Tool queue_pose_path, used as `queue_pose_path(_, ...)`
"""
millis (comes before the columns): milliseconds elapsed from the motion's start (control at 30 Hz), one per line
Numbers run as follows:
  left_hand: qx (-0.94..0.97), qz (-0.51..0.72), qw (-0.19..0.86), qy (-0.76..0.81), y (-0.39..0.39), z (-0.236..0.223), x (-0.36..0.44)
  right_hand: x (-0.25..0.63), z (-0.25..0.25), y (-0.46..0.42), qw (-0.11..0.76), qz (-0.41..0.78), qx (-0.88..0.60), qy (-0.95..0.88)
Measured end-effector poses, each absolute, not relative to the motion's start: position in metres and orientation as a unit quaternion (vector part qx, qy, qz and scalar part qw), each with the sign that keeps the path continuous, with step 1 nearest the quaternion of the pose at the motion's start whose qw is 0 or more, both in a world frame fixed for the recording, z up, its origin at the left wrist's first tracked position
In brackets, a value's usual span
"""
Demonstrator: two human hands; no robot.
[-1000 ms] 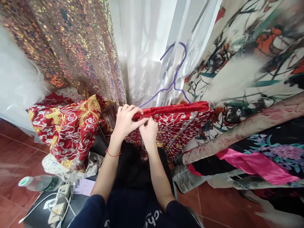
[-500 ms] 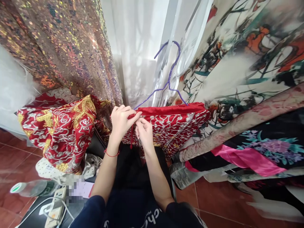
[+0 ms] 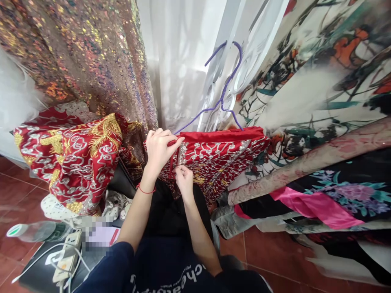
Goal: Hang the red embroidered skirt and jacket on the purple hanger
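Note:
A red embroidered skirt (image 3: 214, 156) with silver and gold stitching hangs in front of me from a purple wire hanger (image 3: 222, 101). Along its top runs a plain red satin waistband (image 3: 220, 135). My left hand (image 3: 160, 148) is closed around the waistband's left end, thumb pointing right. Just below it, my right hand (image 3: 185, 179) is closed in a pinch against the skirt's left side. A thin red cord (image 3: 172, 165) runs down from the band to those fingertips, which partly hide its end.
Another red embroidered garment (image 3: 73, 158) lies heaped on the left. Below it are a plastic bottle (image 3: 36, 232), a power strip (image 3: 67, 254) and white cables. A sequined cloth (image 3: 100, 53) hangs behind; printed garments (image 3: 339, 195) hang close on the right.
My right hand has moved down from the waistband, away from my left hand, with the red cord at its fingertips. The left hand stays on the band; the view has shifted slightly.

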State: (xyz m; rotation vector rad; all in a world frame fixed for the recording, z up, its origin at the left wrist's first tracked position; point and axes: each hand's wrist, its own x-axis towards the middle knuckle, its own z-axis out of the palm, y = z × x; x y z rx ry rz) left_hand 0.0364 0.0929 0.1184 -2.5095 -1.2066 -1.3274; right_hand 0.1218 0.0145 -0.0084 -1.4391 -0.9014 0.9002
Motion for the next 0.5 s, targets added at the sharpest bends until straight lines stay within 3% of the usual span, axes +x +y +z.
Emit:
queue_pose_path(267,-0.816,-0.432,0.043,-0.381,0.097,0.114,0.037,0.13,-0.046,0.009,0.494,0.35,-0.681,-0.412)
queue_pose_path(433,-0.823,-0.427,0.035,-0.373,0.096,0.118,0.032,0.165,0.002,-0.01,0.452,0.316,-0.671,-0.497)
queue_pose_path(500,-0.827,-0.423,0.026,-0.37,0.096,0.12,0.03,0.187,0.037,-0.016,0.477,0.185,-0.657,-0.553)
